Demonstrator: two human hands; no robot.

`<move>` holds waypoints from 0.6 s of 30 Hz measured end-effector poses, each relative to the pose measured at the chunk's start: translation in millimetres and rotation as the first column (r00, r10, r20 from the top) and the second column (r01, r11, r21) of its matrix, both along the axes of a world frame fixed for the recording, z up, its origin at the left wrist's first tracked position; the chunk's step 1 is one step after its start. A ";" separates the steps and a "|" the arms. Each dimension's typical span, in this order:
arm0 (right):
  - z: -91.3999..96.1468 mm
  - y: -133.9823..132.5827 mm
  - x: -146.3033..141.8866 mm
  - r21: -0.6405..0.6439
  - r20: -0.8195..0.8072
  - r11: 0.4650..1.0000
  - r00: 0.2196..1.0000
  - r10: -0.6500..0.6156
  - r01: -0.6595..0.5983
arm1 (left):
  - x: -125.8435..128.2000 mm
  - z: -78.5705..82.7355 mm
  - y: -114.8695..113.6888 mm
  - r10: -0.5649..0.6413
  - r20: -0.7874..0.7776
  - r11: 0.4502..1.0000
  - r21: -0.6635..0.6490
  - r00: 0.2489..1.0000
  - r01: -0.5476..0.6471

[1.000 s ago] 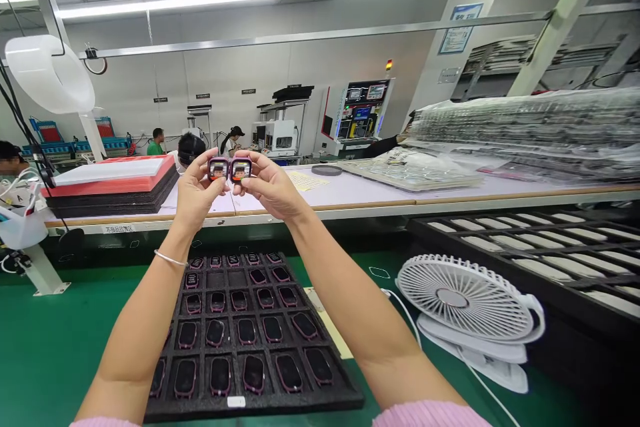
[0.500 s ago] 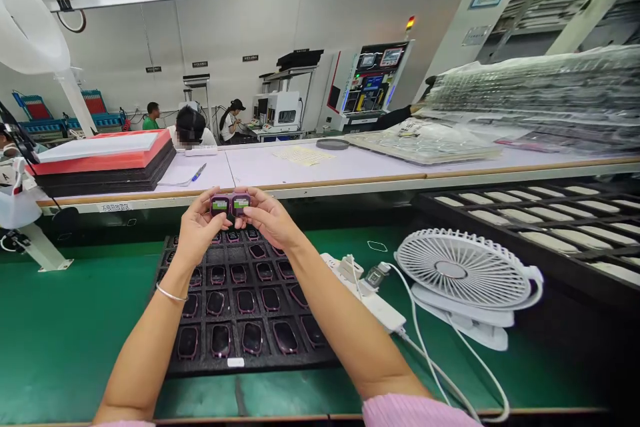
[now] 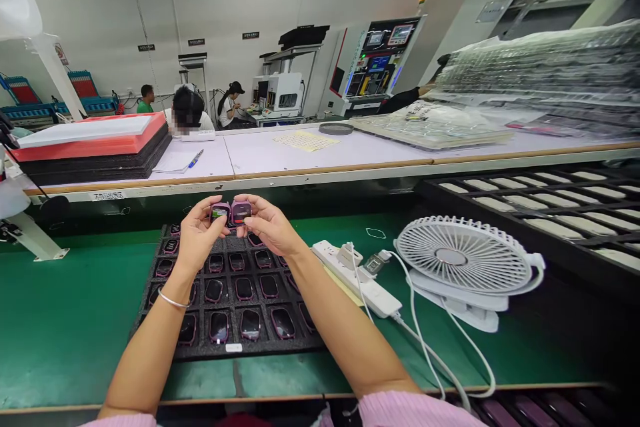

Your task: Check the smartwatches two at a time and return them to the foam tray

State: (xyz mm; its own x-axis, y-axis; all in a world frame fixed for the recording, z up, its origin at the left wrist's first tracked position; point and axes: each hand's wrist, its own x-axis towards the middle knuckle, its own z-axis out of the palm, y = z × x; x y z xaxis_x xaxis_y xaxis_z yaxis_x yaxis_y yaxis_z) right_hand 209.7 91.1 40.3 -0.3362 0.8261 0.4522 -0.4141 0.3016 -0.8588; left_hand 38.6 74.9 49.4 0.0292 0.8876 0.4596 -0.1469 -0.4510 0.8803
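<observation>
My left hand (image 3: 199,230) grips a purple smartwatch body (image 3: 220,212) with a lit screen that shows some green. Beside it, my right hand (image 3: 270,225) holds a second purple smartwatch body (image 3: 242,212), its screen lit with a reddish patch low down, under my thumb. The two watches are side by side, screens facing me, above the far part of a black foam tray (image 3: 197,349). Strapless purple watches, such as this one (image 3: 251,324), lie in the tray's compartments, mostly with dark screens. My forearms cover parts of the tray.
Right of the tray are a white power strip (image 3: 357,280) with cables and a white fan (image 3: 450,257). A black tray of pale pieces (image 3: 550,210) stands at far right. Behind runs a raised shelf (image 3: 265,159) with foam sheets (image 3: 90,147) and stacked plastic trays (image 3: 540,80). Several people are beyond.
The right-hand watch's screen has gone from green to mostly dark with a reddish patch. The left-hand screen still shows green. My view has shifted slightly.
</observation>
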 end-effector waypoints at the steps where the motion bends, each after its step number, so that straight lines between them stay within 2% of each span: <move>1: -0.5 0.2 -0.1 -0.002 0.000 1.000 1.000 -0.002 0.002 | 0.0 -0.1 -0.3 0.002 -0.004 1.000 0.002 1.000 -0.002; 7: -0.8 0.4 -1.0 -0.004 -0.010 1.000 1.000 -0.022 0.021 | -2.6 -1.0 -1.9 -0.047 -0.006 0.999 -0.001 0.999 0.047; 13: -2.5 1.4 -2.7 -0.018 0.009 0.997 0.997 -0.072 0.072 | -2.4 -0.1 -1.7 -0.025 -0.016 1.000 -0.019 1.000 0.024; 18: -3.0 0.5 -1.2 -0.016 0.002 0.998 0.998 -0.056 0.056 | -3.2 -0.4 -1.8 -0.065 0.014 0.998 -0.021 0.998 0.065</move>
State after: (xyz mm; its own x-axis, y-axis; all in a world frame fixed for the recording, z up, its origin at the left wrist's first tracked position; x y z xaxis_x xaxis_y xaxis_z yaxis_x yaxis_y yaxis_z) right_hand 208.4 91.6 37.3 -0.2902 0.8507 0.4382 -0.3953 0.3105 -0.8645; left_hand 35.4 73.0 49.0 0.0811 0.8937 0.4412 -0.1866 -0.4212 0.8875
